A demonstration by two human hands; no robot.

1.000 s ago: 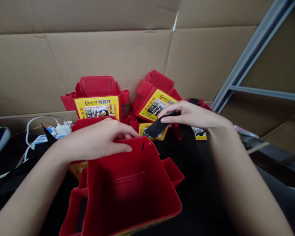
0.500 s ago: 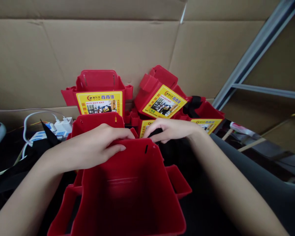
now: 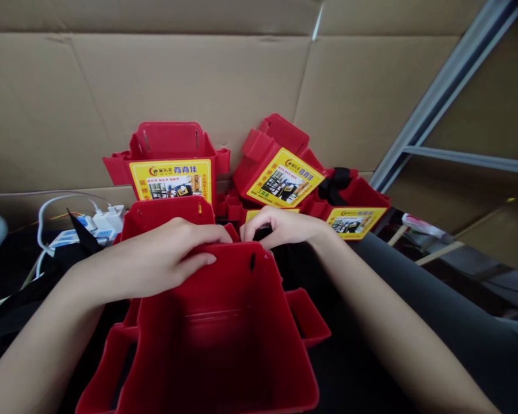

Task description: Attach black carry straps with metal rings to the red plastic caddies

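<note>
A red plastic tool box (image 3: 216, 287) faces me with its open top and dark inside. My left hand (image 3: 176, 250) grips the box's far wall, thumb inside and fingers reaching behind the rim. Just behind the right part of that wall, my right hand (image 3: 280, 227) is closed with fingers curled, pinching a black strap (image 3: 263, 234) that is mostly hidden. A narrow slot (image 3: 252, 263) in the wall looks dark, close below the right fingertips. Whether the strap sits in the slot I cannot tell.
Behind stand several more red boxes with yellow labels, one upright (image 3: 170, 141), one tilted (image 3: 250, 167), one with a black strap (image 3: 334, 184). White chargers and cables on a power strip (image 3: 69, 237) lie left. A cardboard wall (image 3: 176, 86) closes the back; a metal frame (image 3: 440, 98) slants at right.
My right hand has shifted left and slightly down, closer to the box's slot. The slot now looks darker. My left hand keeps its grip; the whole view has drifted slightly.
</note>
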